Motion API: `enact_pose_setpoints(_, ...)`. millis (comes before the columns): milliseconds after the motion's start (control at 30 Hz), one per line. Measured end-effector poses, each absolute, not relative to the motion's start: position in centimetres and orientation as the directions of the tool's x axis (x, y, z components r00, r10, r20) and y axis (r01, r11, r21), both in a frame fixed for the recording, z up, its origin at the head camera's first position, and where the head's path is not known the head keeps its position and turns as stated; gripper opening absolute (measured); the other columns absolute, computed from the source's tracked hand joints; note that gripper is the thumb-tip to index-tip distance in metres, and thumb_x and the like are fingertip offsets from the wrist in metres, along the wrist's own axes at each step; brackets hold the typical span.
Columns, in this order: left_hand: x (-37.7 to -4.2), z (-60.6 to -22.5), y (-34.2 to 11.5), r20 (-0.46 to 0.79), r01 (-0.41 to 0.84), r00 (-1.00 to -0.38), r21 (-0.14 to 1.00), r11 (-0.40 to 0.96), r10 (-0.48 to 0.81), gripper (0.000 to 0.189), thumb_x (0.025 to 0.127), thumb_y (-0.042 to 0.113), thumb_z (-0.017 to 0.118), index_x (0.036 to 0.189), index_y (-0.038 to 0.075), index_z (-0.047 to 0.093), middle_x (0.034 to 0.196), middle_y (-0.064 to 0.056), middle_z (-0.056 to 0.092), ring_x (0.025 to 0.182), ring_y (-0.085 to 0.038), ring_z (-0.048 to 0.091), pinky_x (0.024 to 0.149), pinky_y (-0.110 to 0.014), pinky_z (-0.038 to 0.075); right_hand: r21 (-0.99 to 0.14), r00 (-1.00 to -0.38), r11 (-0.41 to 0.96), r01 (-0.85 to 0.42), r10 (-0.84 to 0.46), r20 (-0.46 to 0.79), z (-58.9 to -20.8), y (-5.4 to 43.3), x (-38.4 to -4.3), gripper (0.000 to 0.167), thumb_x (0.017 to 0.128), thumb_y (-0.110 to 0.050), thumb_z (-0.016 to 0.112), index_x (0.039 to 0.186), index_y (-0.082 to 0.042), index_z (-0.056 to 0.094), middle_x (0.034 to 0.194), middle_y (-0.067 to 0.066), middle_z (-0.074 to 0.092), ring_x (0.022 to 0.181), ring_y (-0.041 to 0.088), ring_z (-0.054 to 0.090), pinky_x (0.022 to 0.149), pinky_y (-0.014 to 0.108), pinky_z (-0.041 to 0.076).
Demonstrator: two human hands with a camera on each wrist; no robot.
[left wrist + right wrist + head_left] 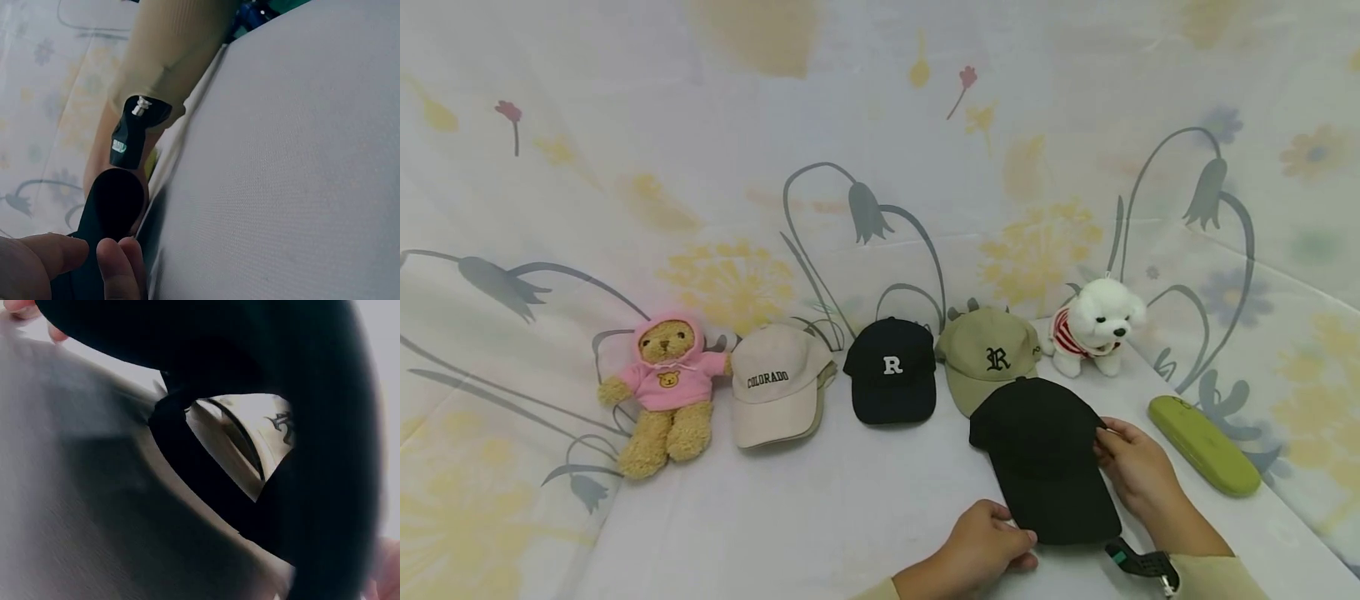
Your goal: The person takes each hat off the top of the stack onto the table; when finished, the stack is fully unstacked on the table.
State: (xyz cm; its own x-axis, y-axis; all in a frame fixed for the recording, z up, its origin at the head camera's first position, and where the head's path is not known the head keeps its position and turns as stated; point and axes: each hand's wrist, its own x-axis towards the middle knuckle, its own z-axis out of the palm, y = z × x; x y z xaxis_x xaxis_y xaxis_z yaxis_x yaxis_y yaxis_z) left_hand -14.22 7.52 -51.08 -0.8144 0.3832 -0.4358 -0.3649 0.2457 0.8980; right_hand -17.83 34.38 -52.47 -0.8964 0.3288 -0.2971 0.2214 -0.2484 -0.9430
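A plain black baseball cap [1047,454] is tilted above the white table, its brim toward me. My left hand [981,546] pinches the brim's left corner; in the left wrist view the thumb and fingers [115,262] stand on either side of the brim. On the cap's right edge, my right hand [1138,467] grips with thumb and fingers. Seen from below in the right wrist view, the cap's dark back strap [200,469] frames an opening. Partly hidden behind it stands an olive-beige cap [988,354] with a dark R.
Left of these are a black cap [892,371] with a white R, a cream COLORADO cap [778,387] and a teddy bear [666,392] in a pink hoodie. A white plush dog [1093,325] and a green oblong case [1204,446] lie to the right.
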Motion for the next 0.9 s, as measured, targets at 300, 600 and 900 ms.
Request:
enact_pose_setpoints(300,-14.4,-51.5,7.3,-0.409,-0.347,-0.84,0.91,0.227,0.358,0.039,0.088,0.007,0.08,0.118,0.001,0.056,0.079,-0.005,0.071,0.07,-0.016,0.075,0.074,-0.03,0.059,-0.953,-0.911,-0.174,0.247,0.294,-0.29,-52.5,34.6,-18.0,0.011,0.108,-0.014,0.056,0.117,-0.021,0.059,0.091,-0.013,0.063,0.083,0.001,0.062,0.077,0.018,0.057)
enact_pose_setpoints(600,-14.1,-51.3,6.9,-0.418,-0.347,-0.822,0.906,0.243,0.386,0.048,0.087,0.009,0.082,0.126,-0.001,0.056,0.085,-0.004,0.068,0.07,-0.017,0.074,0.081,-0.036,0.059,-0.947,-0.93,-0.181,0.264,0.214,-0.3,-52.4,35.3,-17.7,0.019,0.108,-0.012,0.055,0.123,-0.023,0.061,0.096,-0.014,0.065,0.089,-0.002,0.065,0.083,0.016,0.057)
enact_pose_setpoints(900,-13.9,-50.7,7.1,-0.454,-0.381,-0.812,0.889,0.255,0.368,0.053,0.086,0.007,0.08,0.133,-0.002,0.057,0.089,-0.003,0.064,0.073,-0.016,0.074,0.079,-0.031,0.059,-0.925,-0.927,-0.193,0.328,0.123,-0.355,-52.2,36.4,-17.3,0.073,0.112,-0.018,0.05,0.166,0.001,0.006,0.102,-0.019,0.064,0.097,-0.005,0.064,0.09,0.017,0.056)
